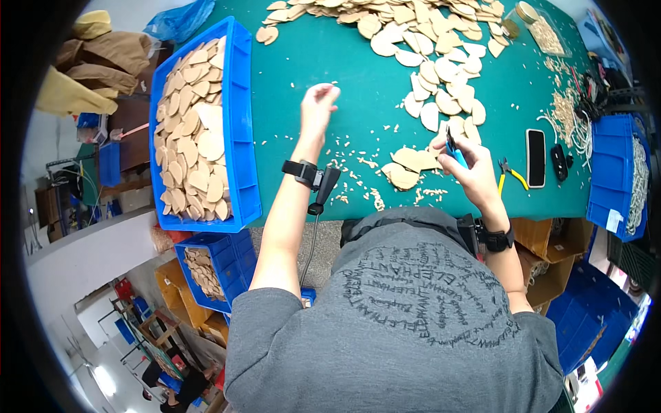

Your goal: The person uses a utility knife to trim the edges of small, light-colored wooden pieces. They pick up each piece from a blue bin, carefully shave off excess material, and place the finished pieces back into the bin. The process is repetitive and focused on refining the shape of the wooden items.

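Note:
My left hand [319, 107] is over the green table, beside the blue crate, with its fingers loosely bent and the thumb apart. Nothing shows in it. My right hand [471, 165] is closed around blue-handled nippers [452, 146], their dark jaws pointing away from me. Just left of that hand lie a few flat tan pieces with rounded edges [404, 176]. More such pieces [447, 103] spread beyond the jaws toward a large heap [406, 14] at the far side. Whether the jaws touch a piece I cannot tell.
On the left stands a blue crate [239, 124] full of tan pieces. Small tan scraps [379, 199] litter the tabletop. Right of my right hand lie yellow-handled pliers [513, 175], a phone [536, 158] and a small black device [558, 162]. Another blue crate [609, 162] stands at the right edge.

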`<state>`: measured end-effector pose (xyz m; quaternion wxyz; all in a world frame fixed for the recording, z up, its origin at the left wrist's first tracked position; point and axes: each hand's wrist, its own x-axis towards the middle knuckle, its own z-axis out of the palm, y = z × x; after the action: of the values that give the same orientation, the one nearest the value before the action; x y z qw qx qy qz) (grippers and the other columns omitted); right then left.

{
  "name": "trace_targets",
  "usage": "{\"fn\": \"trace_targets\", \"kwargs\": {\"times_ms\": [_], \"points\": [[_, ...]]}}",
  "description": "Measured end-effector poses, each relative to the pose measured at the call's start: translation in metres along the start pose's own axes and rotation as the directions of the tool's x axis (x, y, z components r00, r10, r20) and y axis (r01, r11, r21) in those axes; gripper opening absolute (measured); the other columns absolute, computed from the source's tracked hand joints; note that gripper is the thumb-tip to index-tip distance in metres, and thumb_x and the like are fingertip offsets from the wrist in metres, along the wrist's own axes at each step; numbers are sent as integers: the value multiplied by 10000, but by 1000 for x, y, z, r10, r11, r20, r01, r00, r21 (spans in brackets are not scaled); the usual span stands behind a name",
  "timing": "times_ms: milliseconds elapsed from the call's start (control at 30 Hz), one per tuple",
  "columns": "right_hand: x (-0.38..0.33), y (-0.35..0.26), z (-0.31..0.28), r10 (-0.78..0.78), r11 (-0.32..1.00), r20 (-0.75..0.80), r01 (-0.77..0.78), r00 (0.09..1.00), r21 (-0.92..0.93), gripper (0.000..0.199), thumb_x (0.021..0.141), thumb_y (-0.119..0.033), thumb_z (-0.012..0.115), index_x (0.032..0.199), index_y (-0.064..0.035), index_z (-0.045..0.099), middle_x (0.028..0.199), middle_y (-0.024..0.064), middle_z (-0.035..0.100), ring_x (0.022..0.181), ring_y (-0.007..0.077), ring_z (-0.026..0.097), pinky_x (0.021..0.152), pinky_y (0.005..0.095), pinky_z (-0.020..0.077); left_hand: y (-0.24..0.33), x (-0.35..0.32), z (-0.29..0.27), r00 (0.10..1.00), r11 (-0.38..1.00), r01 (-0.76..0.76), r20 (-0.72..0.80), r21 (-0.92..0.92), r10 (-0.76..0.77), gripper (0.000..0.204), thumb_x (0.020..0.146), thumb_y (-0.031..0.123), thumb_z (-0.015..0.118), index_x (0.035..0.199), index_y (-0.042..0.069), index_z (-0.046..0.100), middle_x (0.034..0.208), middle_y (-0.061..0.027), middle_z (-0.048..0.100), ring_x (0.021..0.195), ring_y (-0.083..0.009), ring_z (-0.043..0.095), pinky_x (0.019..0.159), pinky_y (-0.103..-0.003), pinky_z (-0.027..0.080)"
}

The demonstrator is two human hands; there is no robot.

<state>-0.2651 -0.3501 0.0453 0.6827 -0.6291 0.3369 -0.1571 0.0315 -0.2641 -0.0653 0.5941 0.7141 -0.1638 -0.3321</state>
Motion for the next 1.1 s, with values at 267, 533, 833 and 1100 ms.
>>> {"fn": "trace_targets", "kwargs": {"times_ms": [267,533,833,1100], "points": [[-9,8,-20,17,1000,-104,-16,994,15,186,828,-91,633,988,2,618,772,-26,553,680,31,480,591,179,391,-53,-86,96,670,401,-694,740,598,55,492,696,241,749,1121,108,538,1094,-117,564,1019,-328,546,871,-388,460],[-7,16,-5,45,997,-101,-51,994,-56,179,819,-121,643,965,-17,627,765,-24,574,668,30,492,586,185,399,25,-97,74,864,919,315,473,-238,-174,336,839,178,665,1078,-12,526,1025,-110,608,920,-168,624,782,-300,553],[2,0,17,-32,987,-70,21,997,-157,234,794,-131,644,1001,-22,634,791,20,621,694,63,553,622,223,445,81,-133,64,936,909,180,349,-375,-42,254,838,158,670,964,8,509,964,-108,593,845,-154,632,686,-268,576],[0,-10,16,-8,958,-54,-8,999,-286,267,787,-182,648,1020,-51,638,786,32,627,678,82,561,618,234,450,84,-137,65,949,940,97,315,-328,12,247,839,131,668,964,-6,506,965,-125,597,840,-151,626,686,-277,577]]}}
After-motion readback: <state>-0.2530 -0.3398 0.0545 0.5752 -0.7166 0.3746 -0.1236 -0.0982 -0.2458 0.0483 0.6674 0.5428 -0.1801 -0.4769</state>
